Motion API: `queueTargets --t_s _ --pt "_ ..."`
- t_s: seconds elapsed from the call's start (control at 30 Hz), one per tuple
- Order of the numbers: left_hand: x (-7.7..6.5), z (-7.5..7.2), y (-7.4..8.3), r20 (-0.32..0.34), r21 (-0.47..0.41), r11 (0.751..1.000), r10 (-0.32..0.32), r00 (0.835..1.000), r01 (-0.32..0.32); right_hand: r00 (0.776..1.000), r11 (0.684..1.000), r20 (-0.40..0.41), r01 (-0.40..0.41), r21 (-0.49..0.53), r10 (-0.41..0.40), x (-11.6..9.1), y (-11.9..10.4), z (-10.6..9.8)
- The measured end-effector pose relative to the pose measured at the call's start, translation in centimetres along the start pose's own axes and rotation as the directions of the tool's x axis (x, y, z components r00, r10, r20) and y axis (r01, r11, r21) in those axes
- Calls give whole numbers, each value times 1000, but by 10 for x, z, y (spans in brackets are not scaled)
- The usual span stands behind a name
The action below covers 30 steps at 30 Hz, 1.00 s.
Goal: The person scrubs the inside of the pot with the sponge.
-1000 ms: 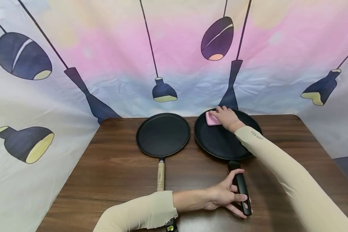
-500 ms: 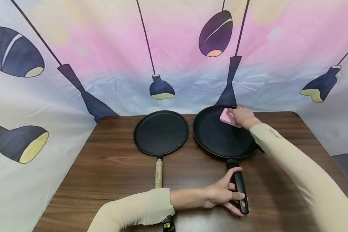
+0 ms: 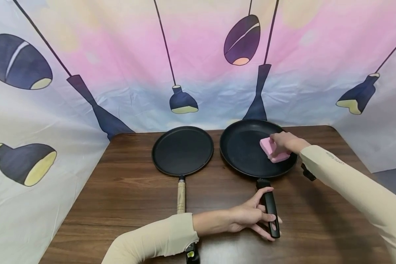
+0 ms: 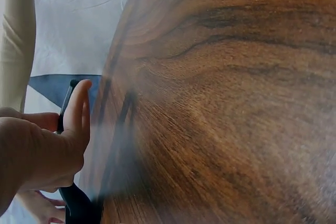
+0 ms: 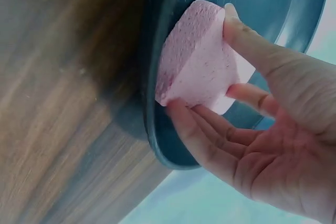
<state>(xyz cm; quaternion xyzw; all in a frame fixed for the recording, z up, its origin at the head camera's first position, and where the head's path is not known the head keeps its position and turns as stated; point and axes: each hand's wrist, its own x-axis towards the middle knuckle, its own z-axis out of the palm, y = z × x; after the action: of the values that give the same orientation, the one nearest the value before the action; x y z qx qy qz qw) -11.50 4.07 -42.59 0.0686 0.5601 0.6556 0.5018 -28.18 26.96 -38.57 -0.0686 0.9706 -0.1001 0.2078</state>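
Note:
A black frying pan point(image 3: 239, 154) lies on the wooden table, its handle point(image 3: 270, 203) pointing toward me. My left hand point(image 3: 247, 219) grips that black handle, thumb and fingers on opposite sides of it; the left wrist view also has this hand point(image 4: 47, 153) at its left edge. Inside the pan, at its right side, my right hand point(image 3: 286, 142) holds a pink sponge point(image 3: 267, 146). In the right wrist view the sponge point(image 5: 197, 72) sits against the pan's inner wall, thumb on one side and fingertips on the other.
Left of the frying pan lies a flat black pan point(image 3: 183, 152) with a wooden handle point(image 3: 181, 196), whose end is hidden by my left sleeve point(image 3: 158, 236). Behind the table point(image 3: 125, 176) hangs a cloth backdrop point(image 3: 132, 66) with painted lamps.
My right hand has wiped the sponge from the pan's far left part across to its right side and nearer to me. The left hand keeps its grip on the handle.

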Motion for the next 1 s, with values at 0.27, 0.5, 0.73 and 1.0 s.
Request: queueTargets --t_s 0.27,0.5,0.73,1.0 --pt "-1 1 -6 -37 -33 999 33 999 -34 996 969 -9 85 -231 -90 -14 -41 20" --pt "0 -3 -6 -38 -24 999 34 999 -35 970 948 -65 215 -234 -236 -7 -61 37" --pt "-10 -6 -14 -21 -24 1000 8 1000 -8 895 866 -37 419 -272 -444 21 -87 46" --pt "-9 3 -17 4 -50 999 4 1000 -4 927 897 -32 352 -266 -374 57 -88 30"
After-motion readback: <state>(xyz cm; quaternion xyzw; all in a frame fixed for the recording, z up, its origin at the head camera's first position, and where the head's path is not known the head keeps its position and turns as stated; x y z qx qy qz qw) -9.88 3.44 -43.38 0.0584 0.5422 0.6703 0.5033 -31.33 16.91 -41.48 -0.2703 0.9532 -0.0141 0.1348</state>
